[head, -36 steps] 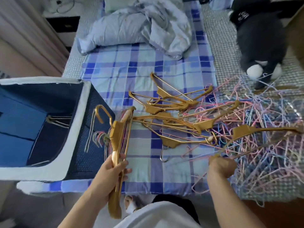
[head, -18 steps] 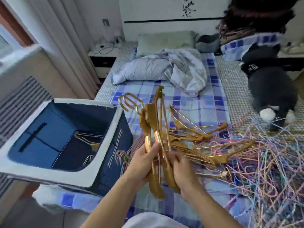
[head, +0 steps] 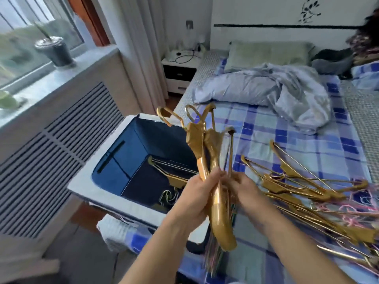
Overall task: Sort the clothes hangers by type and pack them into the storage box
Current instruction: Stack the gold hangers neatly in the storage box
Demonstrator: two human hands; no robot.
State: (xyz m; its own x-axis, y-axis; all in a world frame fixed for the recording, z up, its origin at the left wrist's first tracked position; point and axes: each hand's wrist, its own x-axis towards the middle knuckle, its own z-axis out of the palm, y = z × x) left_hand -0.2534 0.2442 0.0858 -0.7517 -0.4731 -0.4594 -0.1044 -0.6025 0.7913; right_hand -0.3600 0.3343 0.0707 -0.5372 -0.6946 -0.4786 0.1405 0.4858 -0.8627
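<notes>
A bundle of gold hangers [head: 207, 152] stands near upright in front of the person, hooks at the top, over the near right rim of the storage box [head: 114, 140]. The lower arms of the bundle run down between both hands and end in a curved shoulder tip below them. The left hand [head: 194, 193] wraps the bundle from the left, fingers curled round the gold arms with the thumb across the front. The right hand [head: 244, 187] grips the same bundle from the right side, fingers curled and pressed against it; its fingertips are hidden behind the hangers, so their exact lie cannot be told. Thin coloured wire hangers [head: 217, 255] hang below the hands, partly behind the gold tip.

The storage box is open, dark blue inside with a pale rim, and sits at the left edge of the bed. A few gold hangers [head: 174, 175] already lie inside it. To the right, a loose pile of gold hangers [head: 303, 187] is spread on the blue checked sheet [head: 287, 140], with pink wire hangers [head: 344, 208] tangled at its far right. A crumpled pale quilt [head: 276, 89] lies farther up the bed
</notes>
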